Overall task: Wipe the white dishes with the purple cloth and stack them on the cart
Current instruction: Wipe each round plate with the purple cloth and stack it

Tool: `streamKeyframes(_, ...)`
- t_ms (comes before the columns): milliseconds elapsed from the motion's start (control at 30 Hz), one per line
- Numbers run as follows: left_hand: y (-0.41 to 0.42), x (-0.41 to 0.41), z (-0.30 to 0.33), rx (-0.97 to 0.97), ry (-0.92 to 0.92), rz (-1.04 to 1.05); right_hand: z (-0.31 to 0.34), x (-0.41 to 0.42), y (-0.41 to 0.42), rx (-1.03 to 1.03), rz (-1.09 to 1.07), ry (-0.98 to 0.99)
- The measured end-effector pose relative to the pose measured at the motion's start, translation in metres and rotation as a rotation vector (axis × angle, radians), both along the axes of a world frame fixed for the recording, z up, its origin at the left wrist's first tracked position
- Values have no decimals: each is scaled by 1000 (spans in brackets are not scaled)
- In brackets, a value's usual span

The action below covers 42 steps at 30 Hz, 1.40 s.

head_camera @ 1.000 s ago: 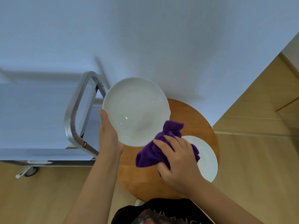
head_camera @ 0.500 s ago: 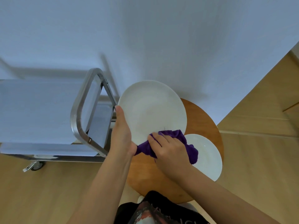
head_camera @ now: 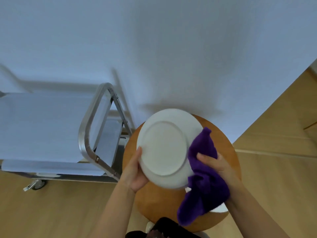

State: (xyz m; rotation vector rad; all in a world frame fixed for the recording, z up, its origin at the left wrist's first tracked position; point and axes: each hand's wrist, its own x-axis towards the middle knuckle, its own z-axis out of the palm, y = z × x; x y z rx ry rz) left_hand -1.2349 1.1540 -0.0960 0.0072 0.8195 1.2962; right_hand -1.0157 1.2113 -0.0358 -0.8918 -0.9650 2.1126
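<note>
A white plate (head_camera: 164, 148) is held above the round wooden table (head_camera: 154, 206), turned so its underside with the foot ring faces me. My left hand (head_camera: 135, 172) grips its lower left rim, thumb on the underside. My right hand (head_camera: 217, 165) holds the purple cloth (head_camera: 204, 182) against the plate's right edge; the cloth hangs down below the hand. A second white dish (head_camera: 221, 209) lies on the table, almost wholly hidden under the cloth. The cart (head_camera: 42, 127) stands to the left with its top shelf bare.
The cart's metal handle loop (head_camera: 85, 134) stands between the shelf and the table. A caster (head_camera: 36, 184) shows at the cart's lower left. A white wall rises behind; wooden floor lies around the table and to the right.
The plate has been flipped from face-up to underside-up and shifted right. The cloth moved from the plate's lower edge to its right side and now hangs longer.
</note>
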Motion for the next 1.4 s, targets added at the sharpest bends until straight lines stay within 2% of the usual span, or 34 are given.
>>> streamKeyframes(67, -5, -2, -5, 73, -87, 22, -7, 5, 5, -57, 11, 1)
streamKeyframes(167, -8, -10, -1, 129, -87, 20, -15, 13, 10, 28, 23, -264)
streamKeyframes(267, -4, -17, 16, 113, 7, 58, -18, 12, 8, 166, 3, -416)
streamKeyframes(367, 0, -21, 39, 127, 186, 33, -15, 12, 16, 190, -206, -556)
streamKeyframes(433, 5, -20, 53, 140, 322, -2, -5, 12, 27, 191, -322, -552)
streamKeyframes(467, 7, -18, 59, 140, 376, -13, 3, 10, 30, 212, -314, -533)
streamKeyframes(600, 13, 0, 80, 165, 631, -130, 44, -24, 32, 306, -145, -256)
streamKeyframes(633, 14, 5, 84, 179, 702, -172, 54, -37, 31, 383, -111, -328)
streamKeyframes(733, 11, 15, 94, 238, 882, -305, 61, -67, 36, 902, -37, -999)
streamKeyframes(800, 8, 18, 96, 254, 917, -353, 58, -77, 34, 1028, -94, -1210)
streamKeyframes(833, 6, 18, 97, 255, 903, -352, 56, -81, 30, 1023, -163, -1213)
streamKeyframes(933, 5, 20, 97, 264, 860, -324, 45, -85, 9, 1100, -410, -1025)
streamKeyframes(1000, 5, 23, 96, 282, 864, -290, 40, -83, -4, 1214, -334, -826)
streamKeyframes(1067, 5, 25, 95, 305, 914, -285, 35, -79, -5, 1299, -137, -738)
streamKeyframes(1167, 1, 29, 97, 335, 896, -353, 39, -72, 12, 1256, 24, -732)
streamKeyframes(1333, -1, 28, 102, 345, 850, -427, 46, -73, 32, 1266, 6, -895)
streamKeyframes(1400, -2, 26, 105, 343, 824, -437, 47, -71, 42, 1181, 23, -991)
